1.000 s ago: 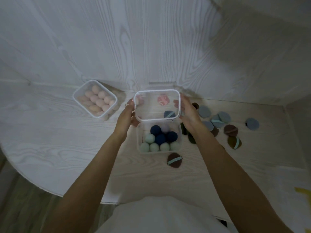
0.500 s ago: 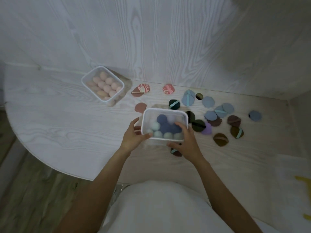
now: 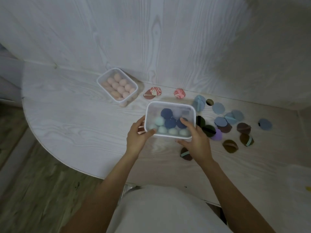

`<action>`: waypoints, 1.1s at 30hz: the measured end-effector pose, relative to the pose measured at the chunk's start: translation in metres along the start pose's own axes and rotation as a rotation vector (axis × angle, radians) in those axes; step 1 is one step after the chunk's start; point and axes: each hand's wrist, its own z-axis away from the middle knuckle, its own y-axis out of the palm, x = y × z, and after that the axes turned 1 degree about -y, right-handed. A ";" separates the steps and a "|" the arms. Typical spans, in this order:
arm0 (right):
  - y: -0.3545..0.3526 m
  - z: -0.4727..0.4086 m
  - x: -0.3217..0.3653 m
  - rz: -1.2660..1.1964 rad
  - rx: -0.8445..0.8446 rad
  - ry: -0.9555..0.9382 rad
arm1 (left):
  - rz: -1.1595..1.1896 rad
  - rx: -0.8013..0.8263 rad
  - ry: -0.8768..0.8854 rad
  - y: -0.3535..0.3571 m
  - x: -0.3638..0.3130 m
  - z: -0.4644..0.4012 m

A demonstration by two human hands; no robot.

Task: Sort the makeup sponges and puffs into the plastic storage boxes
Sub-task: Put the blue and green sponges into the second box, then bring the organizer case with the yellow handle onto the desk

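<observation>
A clear plastic storage box (image 3: pixel 170 103) sits mid-table with a translucent lid on it. Through the lid I see dark blue sponges (image 3: pixel 166 113) and mint green sponges (image 3: pixel 159 121). My left hand (image 3: pixel 138 136) grips the box's front left corner, thumb on the lid. My right hand (image 3: pixel 196 140) holds the front right corner, with fingers pressed on top of the lid. A second lidded box (image 3: pixel 100 79) full of pink sponges (image 3: pixel 120 89) stands at the back left. Loose flat puffs lie to the right: blue puffs (image 3: pixel 218 107), brown puffs (image 3: pixel 230 146), a purple one (image 3: pixel 217 135).
Two pink marbled puffs (image 3: pixel 155 91) lie behind the box near the wall. A brown puff (image 3: pixel 186 154) rests just under my right wrist. The round table edge (image 3: pixel 55 158) curves at the left over a wooden floor. A wood-panel wall rises behind.
The lid, held above the box a second ago, has come down onto the blue and green sponge box. Both hands have moved from its sides to its front corners.
</observation>
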 end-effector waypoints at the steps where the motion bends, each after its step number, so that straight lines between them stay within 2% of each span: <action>1: 0.006 -0.003 0.008 -0.027 -0.011 0.008 | 0.027 -0.038 0.017 -0.007 -0.006 -0.001; 6: 0.047 -0.043 0.068 -0.211 0.042 0.044 | 0.122 -0.191 0.144 -0.067 -0.034 -0.027; 9: 0.072 -0.088 0.105 -0.270 0.113 -0.012 | 0.101 -0.201 0.203 -0.106 -0.047 -0.058; 14: 0.111 -0.160 0.139 -0.208 0.250 0.044 | -0.041 -0.126 0.137 -0.149 -0.060 -0.134; 17: 0.120 -0.178 0.150 -0.272 0.277 0.097 | -0.151 -0.120 0.087 -0.159 -0.061 -0.168; 20: 0.117 -0.176 0.145 -0.323 0.191 0.087 | -0.343 -0.192 0.146 -0.157 -0.063 -0.175; 22: 0.107 -0.159 0.136 -0.338 0.107 0.073 | -0.464 -0.305 0.299 -0.152 -0.064 -0.157; 24: 0.086 -0.131 0.126 -0.386 0.037 0.081 | -0.468 -0.355 0.440 -0.140 -0.065 -0.130; 26: 0.060 -0.095 0.114 -0.380 0.025 0.079 | -0.456 -0.249 0.507 -0.122 -0.065 -0.103; 28: 0.033 -0.053 0.090 -0.339 0.075 0.097 | -0.530 0.016 0.544 -0.094 -0.060 -0.077; 31: 0.002 0.008 0.047 -0.199 0.197 0.268 | -0.783 0.399 0.610 -0.047 -0.047 -0.050; 33: -0.019 0.052 0.016 -0.048 0.178 0.357 | -0.949 0.578 0.614 -0.007 -0.036 -0.033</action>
